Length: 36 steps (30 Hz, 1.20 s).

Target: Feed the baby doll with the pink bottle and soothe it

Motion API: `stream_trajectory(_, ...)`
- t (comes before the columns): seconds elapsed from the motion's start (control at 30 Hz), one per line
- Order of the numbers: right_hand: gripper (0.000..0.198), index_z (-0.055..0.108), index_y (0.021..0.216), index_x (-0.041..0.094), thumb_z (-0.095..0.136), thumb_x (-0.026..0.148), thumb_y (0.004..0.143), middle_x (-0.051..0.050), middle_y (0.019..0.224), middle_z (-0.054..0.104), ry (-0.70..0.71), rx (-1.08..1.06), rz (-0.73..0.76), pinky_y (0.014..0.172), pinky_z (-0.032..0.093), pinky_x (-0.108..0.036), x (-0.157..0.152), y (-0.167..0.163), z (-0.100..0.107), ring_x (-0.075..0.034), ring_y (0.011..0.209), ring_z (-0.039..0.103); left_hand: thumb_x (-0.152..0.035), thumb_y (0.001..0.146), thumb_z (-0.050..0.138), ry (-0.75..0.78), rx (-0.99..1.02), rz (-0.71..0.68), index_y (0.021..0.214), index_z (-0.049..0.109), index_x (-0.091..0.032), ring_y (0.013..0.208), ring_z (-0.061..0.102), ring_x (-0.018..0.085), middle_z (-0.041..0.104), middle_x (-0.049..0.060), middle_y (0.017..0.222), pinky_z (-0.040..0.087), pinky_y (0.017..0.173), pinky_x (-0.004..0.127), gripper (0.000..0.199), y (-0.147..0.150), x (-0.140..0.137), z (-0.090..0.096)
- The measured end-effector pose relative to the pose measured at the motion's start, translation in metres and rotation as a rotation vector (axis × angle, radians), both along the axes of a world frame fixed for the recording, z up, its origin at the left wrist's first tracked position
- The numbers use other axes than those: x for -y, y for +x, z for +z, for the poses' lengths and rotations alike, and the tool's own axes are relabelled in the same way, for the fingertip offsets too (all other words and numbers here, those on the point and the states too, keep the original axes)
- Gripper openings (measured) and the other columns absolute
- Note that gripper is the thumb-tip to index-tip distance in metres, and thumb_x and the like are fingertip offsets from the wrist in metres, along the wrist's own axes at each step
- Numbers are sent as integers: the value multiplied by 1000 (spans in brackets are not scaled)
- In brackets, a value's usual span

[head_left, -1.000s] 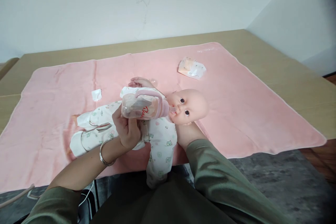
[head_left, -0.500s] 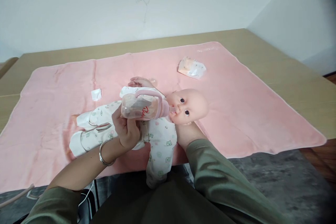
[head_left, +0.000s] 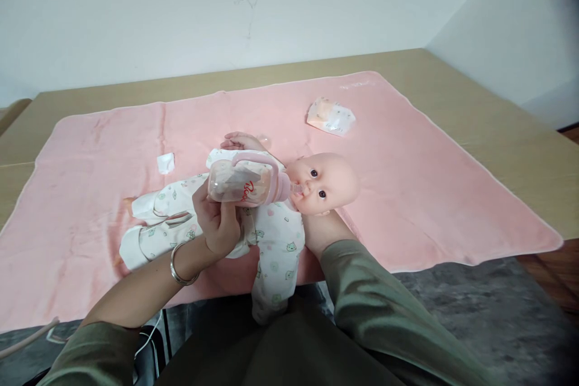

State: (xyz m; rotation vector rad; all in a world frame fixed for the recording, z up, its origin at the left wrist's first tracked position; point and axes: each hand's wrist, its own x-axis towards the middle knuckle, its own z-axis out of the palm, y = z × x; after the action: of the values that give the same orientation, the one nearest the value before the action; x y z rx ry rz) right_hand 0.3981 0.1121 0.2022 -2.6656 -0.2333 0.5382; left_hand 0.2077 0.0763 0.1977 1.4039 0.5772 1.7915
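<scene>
A baby doll (head_left: 337, 184) in white printed clothes lies on its back on a pink blanket (head_left: 429, 193), head to the right. My left hand (head_left: 219, 223) grips a clear baby bottle (head_left: 237, 182) with a pink handle and collar, held level above the doll's chest. The bottle's teat touches the doll's mouth. My right forearm (head_left: 328, 232) passes under the doll's head and neck. The right hand itself is hidden beneath the doll, so its fingers do not show.
A small white packet (head_left: 332, 117) rests behind the doll's head. Near the doll's legs lies a folded white square (head_left: 165, 163). A clear domed cap (head_left: 264, 142) sits beside the doll's hand. The blanket covers much of a wooden table (head_left: 479, 114) against a white wall.
The bottle has rolled or shifted very slightly in my left hand. Everything else stays in place.
</scene>
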Motion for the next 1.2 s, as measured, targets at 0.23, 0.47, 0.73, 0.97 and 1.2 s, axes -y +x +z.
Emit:
stream_trajectory(0.23, 27, 78, 67, 10, 65, -5, 49, -15, 79, 72, -198, -170, -261, 125, 29, -64, -8, -10, 24, -52, 141, 51, -21, 99, 64, 34, 2, -25, 129, 57, -26, 90, 69, 13, 70, 1, 103, 58, 84, 27, 31, 1, 0, 3)
stream_trajectory(0.47, 32, 76, 67, 10, 55, -9, 53, -16, 93, 74, -359, -327, -261, 128, 25, -56, 1, -5, 24, -45, 146, 48, -25, 99, 66, 4, -26, -6, 131, 56, -26, 96, 71, 14, 70, 3, 109, 59, 87, 28, 34, 0, 2, 3)
stream_trajectory(0.73, 25, 52, 42, 21, 67, 21, 62, -10, 58, 56, 383, -32, -688, 124, 33, -58, -14, 12, -26, -43, 142, 54, -28, 98, 68, -32, -16, 10, 128, 58, -28, 91, 72, 13, 72, 0, 104, 59, 87, 28, 32, 0, 2, 1)
stream_trajectory(0.97, 6, 71, 58, 16, 74, 18, 53, -15, 74, 67, 165, -133, -411, 119, 39, -63, -9, 7, -23, -51, 141, 52, -26, 98, 69, -50, 10, -14, 122, 60, -24, 79, 71, 11, 72, -1, 93, 59, 76, 23, 26, 2, 2, 8)
stream_trajectory(1.2, 25, 77, 74, 15, 80, 30, 55, -12, 75, 70, 141, -24, -241, 119, 35, -65, 2, -10, 24, -50, 135, 57, -22, 98, 67, -39, 36, -80, 121, 59, -28, 84, 69, 8, 74, -3, 98, 57, 78, 20, 25, 1, -1, 8)
